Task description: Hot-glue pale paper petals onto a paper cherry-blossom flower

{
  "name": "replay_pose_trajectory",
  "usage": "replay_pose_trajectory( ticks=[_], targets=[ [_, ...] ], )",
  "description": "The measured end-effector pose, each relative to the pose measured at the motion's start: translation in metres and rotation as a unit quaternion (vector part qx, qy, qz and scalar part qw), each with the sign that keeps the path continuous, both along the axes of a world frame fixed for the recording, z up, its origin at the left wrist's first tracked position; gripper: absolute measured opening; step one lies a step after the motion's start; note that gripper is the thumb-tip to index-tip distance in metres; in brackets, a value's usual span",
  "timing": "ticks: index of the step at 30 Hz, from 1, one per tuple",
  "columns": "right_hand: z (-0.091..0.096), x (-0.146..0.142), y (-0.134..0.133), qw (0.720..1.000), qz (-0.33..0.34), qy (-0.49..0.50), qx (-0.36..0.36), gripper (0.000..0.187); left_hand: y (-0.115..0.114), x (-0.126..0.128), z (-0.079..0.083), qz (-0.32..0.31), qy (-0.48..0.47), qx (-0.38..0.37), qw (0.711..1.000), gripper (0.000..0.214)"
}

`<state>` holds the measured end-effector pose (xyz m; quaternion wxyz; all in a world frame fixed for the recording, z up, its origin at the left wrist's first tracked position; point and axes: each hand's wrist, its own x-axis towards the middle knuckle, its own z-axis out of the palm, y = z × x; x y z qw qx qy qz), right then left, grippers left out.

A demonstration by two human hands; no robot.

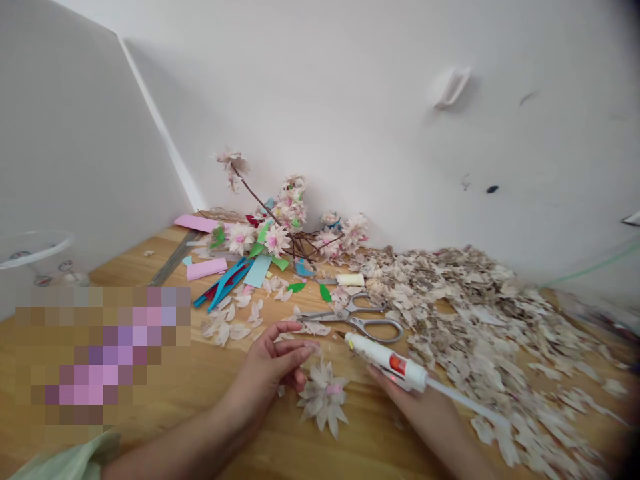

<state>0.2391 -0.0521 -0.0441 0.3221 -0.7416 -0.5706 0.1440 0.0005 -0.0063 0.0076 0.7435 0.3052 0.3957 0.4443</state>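
Observation:
My right hand [417, 403] is wrapped around a white hot glue gun [385, 360], its nozzle pointing up and left. A small red light glows on the gun, and a glue stick [467, 400] sticks out of its back end. My left hand [280, 360] is closed in a pinch. Between thumb and finger shows the edge of a small pale petal [315, 349], partly hidden. Just below and between the hands, a handmade flower [325, 403] with pale pointed petals and a pink centre lies on the wooden table [240, 447].
Grey scissors [357, 319] lie beyond the hands. A big heap of dried petals [460, 300] spreads on the right. Flowered branches [293, 207] rest against the wall, near coloured paper strips [225, 283] and a thread spool [351, 280]. A clear plastic tub [35, 250] stands left.

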Motion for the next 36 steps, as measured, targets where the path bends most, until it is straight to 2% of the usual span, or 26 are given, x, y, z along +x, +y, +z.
replay_pose_trajectory(
  ticks=[5,12,15,19,23,25,27,30,32,36],
  targets=[
    [0.011,0.009,0.01,0.998,-0.007,0.034,-0.055,0.045,0.002,-0.003,0.001,-0.001,0.008,0.025,1.0,0.063],
    [0.025,0.005,0.008,0.997,0.03,0.042,-0.065,0.041,0.003,-0.008,0.003,0.018,0.027,0.067,0.997,0.056],
    [0.033,0.006,-0.004,0.996,0.034,-0.012,-0.08,0.041,0.003,-0.009,0.005,0.016,0.028,0.076,0.997,0.055],
    [0.042,0.006,-0.033,0.989,-0.043,-0.145,-0.005,0.042,0.002,-0.01,0.006,0.008,0.023,0.08,0.997,0.058],
    [0.054,-0.013,-0.049,0.989,0.006,-0.149,-0.003,0.033,0.003,-0.009,0.004,-0.001,0.022,0.095,0.995,0.06],
    [0.06,-0.032,-0.042,0.994,0.038,-0.1,0.002,0.031,0.003,-0.009,0.004,-0.002,0.029,0.103,0.994,0.061],
    [0.063,-0.053,-0.029,0.991,0.116,-0.039,-0.06,0.026,0.004,-0.009,0.004,0.004,0.046,0.118,0.992,0.057],
    [0.059,-0.075,-0.011,0.985,0.147,-0.038,-0.086,0.014,0.006,-0.012,0.005,0.034,0.08,0.169,0.982,0.045],
    [0.055,-0.079,-0.005,0.982,0.159,-0.048,-0.087,0.005,0.007,-0.014,0.006,0.053,0.099,0.207,0.972,0.036],
    [0.053,-0.069,-0.005,0.977,0.208,-0.045,-0.03,0.013,0.007,-0.019,0.004,0.051,0.131,0.263,0.954,0.027]
  ],
)
